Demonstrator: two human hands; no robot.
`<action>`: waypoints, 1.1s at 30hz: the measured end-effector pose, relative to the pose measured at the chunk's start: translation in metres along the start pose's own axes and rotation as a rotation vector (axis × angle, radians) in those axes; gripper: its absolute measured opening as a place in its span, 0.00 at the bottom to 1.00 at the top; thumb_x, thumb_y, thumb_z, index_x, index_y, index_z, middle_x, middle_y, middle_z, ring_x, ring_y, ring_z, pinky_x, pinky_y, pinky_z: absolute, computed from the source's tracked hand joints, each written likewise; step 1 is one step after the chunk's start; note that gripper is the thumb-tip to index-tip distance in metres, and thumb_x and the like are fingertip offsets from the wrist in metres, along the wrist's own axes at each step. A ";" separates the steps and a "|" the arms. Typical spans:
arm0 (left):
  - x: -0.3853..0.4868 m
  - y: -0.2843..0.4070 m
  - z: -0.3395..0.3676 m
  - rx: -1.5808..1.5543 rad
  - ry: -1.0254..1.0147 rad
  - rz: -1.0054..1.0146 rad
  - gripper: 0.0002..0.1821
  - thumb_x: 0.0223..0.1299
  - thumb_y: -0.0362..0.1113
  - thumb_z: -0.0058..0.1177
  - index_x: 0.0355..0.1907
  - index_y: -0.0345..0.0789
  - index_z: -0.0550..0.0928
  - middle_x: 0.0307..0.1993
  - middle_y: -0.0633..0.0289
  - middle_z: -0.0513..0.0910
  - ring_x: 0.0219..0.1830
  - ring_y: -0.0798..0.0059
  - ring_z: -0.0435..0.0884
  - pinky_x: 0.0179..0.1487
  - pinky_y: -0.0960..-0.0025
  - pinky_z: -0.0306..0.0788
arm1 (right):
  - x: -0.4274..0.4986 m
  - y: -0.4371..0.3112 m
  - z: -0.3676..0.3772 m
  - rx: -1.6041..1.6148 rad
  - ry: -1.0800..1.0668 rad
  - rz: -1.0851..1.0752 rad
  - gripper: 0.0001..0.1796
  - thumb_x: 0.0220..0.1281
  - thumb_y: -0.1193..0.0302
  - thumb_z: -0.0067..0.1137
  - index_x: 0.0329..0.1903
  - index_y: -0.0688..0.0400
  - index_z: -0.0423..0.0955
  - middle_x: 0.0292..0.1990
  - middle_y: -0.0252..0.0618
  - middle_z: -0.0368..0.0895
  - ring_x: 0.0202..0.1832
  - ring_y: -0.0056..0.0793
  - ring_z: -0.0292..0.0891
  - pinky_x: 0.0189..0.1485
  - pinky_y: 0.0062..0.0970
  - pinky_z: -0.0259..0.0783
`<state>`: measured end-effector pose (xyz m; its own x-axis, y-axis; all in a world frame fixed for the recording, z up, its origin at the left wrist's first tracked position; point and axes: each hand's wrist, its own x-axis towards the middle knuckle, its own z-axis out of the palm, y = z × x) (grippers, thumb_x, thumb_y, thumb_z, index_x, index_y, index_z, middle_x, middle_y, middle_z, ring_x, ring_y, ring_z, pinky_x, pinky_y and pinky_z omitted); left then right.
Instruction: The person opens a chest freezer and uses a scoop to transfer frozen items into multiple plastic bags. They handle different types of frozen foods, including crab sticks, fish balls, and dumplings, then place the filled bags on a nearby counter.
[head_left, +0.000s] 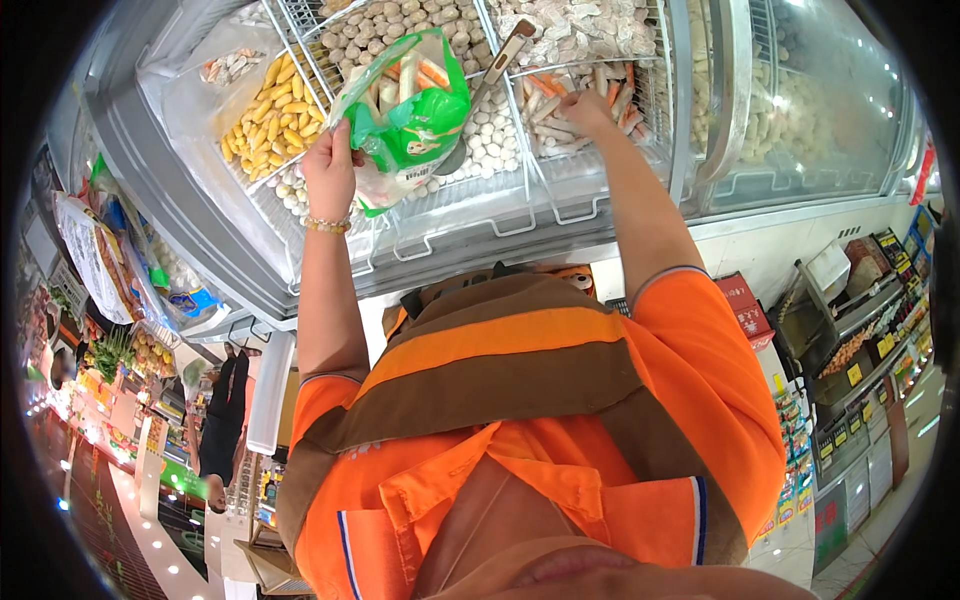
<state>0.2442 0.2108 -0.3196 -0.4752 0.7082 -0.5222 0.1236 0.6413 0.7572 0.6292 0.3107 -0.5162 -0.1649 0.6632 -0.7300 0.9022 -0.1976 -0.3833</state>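
My left hand (330, 169) grips the edge of a green and clear plastic bag (431, 124). Crab sticks (409, 79) show through its mouth. My right hand (587, 112) reaches down into a wire compartment of loose orange and white crab sticks (551, 127). Its fingertips are among the sticks, so what they hold is hidden. Between my hands a scoop with a long handle (506, 60) leans over the compartments, partly covered by the bag. White balls (491, 139) lie under it.
Wire dividers (525, 142) split the freezer into bins. Yellow corn-shaped pieces (277, 112) lie left, brownish balls (397, 30) and pale frosted pieces (577, 30) farther back. A glass lid (817, 112) covers the right side. Packaged bags (101, 255) hang left; another person (225, 405) stands beyond.
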 end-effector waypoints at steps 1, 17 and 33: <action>0.000 0.000 0.000 0.008 -0.005 -0.010 0.21 0.70 0.42 0.50 0.22 0.32 0.77 0.16 0.67 0.74 0.18 0.83 0.71 0.25 0.77 0.66 | -0.002 -0.002 0.006 0.012 0.038 0.080 0.19 0.52 0.59 0.65 0.41 0.60 0.83 0.35 0.47 0.86 0.40 0.43 0.82 0.46 0.35 0.74; -0.002 0.001 -0.001 0.020 0.011 0.009 0.21 0.70 0.42 0.50 0.22 0.30 0.76 0.15 0.66 0.74 0.18 0.83 0.72 0.25 0.77 0.67 | -0.034 -0.050 -0.040 0.097 -0.035 0.326 0.25 0.44 0.59 0.70 0.44 0.62 0.80 0.40 0.44 0.84 0.43 0.36 0.81 0.48 0.31 0.74; 0.002 -0.005 -0.001 0.012 -0.008 -0.012 0.20 0.71 0.43 0.50 0.24 0.32 0.77 0.16 0.66 0.75 0.18 0.83 0.72 0.26 0.76 0.67 | -0.007 -0.005 -0.004 1.129 0.353 0.703 0.08 0.52 0.70 0.64 0.34 0.58 0.78 0.28 0.38 0.82 0.22 0.25 0.70 0.24 0.27 0.63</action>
<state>0.2419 0.2088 -0.3245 -0.4694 0.7031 -0.5341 0.1287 0.6529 0.7464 0.6271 0.3097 -0.5067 0.4499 0.2934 -0.8435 -0.0856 -0.9260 -0.3677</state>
